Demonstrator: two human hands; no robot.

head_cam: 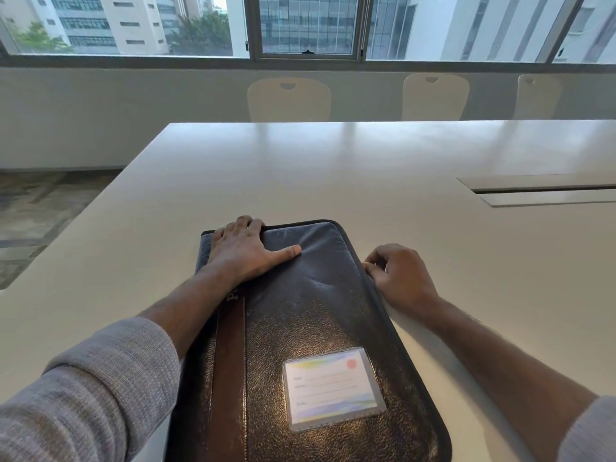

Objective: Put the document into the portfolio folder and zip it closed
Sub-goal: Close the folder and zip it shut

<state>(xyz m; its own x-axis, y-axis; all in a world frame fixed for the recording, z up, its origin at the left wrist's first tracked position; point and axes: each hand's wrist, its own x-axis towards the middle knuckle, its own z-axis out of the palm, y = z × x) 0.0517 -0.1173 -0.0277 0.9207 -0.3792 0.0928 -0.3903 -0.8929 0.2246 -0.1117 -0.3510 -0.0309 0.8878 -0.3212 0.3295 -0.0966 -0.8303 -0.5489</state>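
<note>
A dark leather-look portfolio folder (310,328) lies shut on a pale conference table (333,168), its long axis running away from the person toward the windows, its near end just at the table's front edge. A clear label pocket (333,388) sits on the near part of its cover. No loose document shows anywhere on the table; it is presumably already inside, though that cannot be seen.

The left hand (243,251) lies flat on the far left part of the cover, fingers straight and spread, thumb stretched toward the middle, pressing the folder down and gripping nothing.

The right hand (396,275) sits just beside the folder's right long edge, about two thirds of the way toward the far end. Its fingers are curled, and thumb and forefinger meet right at the dark zip track (383,311) that rims the folder. They appear to pinch the zip pull, though the pull itself is too small to make out.

The relation that matters: the zip runs along the folder's long axis, away from the pinching fingers toward the rounded far right corner (336,228), then left toward the pressing hand. Whether the track beyond the fingers is closed cannot be told. If it is open, the right hand, the nearer one, would draw away from the body and round that corner.
</note>
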